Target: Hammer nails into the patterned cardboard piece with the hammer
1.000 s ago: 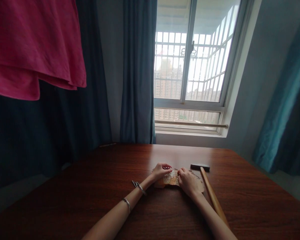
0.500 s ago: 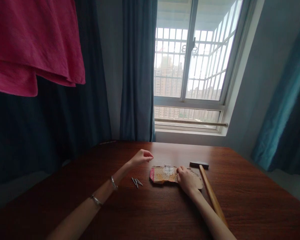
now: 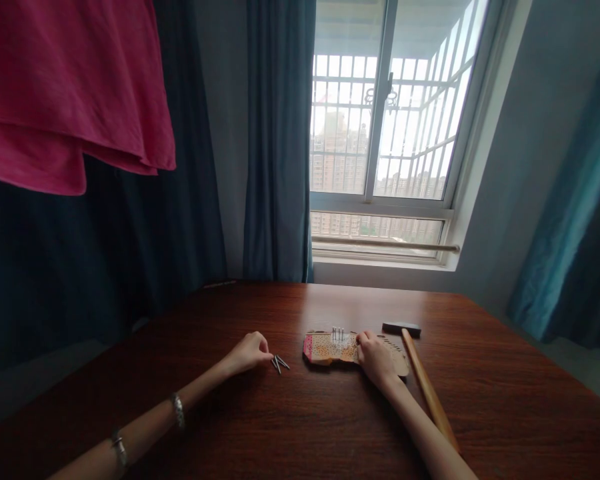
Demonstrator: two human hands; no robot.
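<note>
My left hand (image 3: 250,352) is low over the table, thumb and fingertips pinched on the end of a nail at the left of a small pile of loose grey nails (image 3: 281,364). A flat, ragged-edged piece of board (image 3: 323,349) with a dotted pattern and a pink end lies to the right of the pile. Several upright nails (image 3: 338,334) stand in a row near its far edge. My right hand (image 3: 375,357) lies over the board's right part, fingers curled and closed on it; what is under the fingertips is hidden.
A hammer (image 3: 427,387) with a wooden handle and dark head lies right of the board, its handle running beside my right forearm. The brown wooden table (image 3: 300,427) reaches toward a window (image 3: 380,133). A pink cloth (image 3: 75,93) hangs at upper left, before blue curtains (image 3: 277,147).
My left hand has moved down and left, from above the table near the board to the loose nails. My right hand stays on the board. The view has shifted slightly.
</note>
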